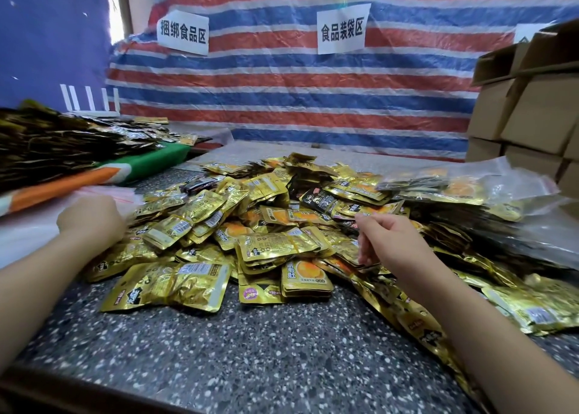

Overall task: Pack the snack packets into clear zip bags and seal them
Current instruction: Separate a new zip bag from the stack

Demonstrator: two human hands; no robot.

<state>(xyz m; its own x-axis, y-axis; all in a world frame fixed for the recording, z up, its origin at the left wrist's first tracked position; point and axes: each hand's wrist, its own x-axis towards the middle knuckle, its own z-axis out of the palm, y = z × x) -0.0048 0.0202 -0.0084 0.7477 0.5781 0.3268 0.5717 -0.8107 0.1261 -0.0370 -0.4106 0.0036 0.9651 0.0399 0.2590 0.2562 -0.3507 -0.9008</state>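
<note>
Head view, the only one I have. Speckled stone counter point(250, 351), a loose heap of gold foil snack packets point(266, 225) spread across its middle; many are banded into small bundles.

My left hand point(91, 218) sits at the left edge of the heap, over a stack of empty clear zip bags point(103, 191) with red zip strips. Its fingers curl away from the camera; I cannot tell whether they pinch a bag or hold nothing.

My right hand point(388, 241) hovers low over the right side of the heap, fingers loosely curled downward, nothing in them that I can see.

Filled clear bags point(470, 188) lie stacked at far right, beside cardboard boxes point(532, 106).

Step in hand, as I judge it: take one empty bag with the left, one bundle with the right. To do it well: peel off a single bag, not two; take a whole banded bundle such as the one just left of the right hand point(279, 246); spread the mouth before feeding.

Orientation: that bundle lies flat, long axis running left-right, slightly tilted. Which end is its top I cannot tell. I would lead with a short edge so the foil corners do not snag the zip
</note>
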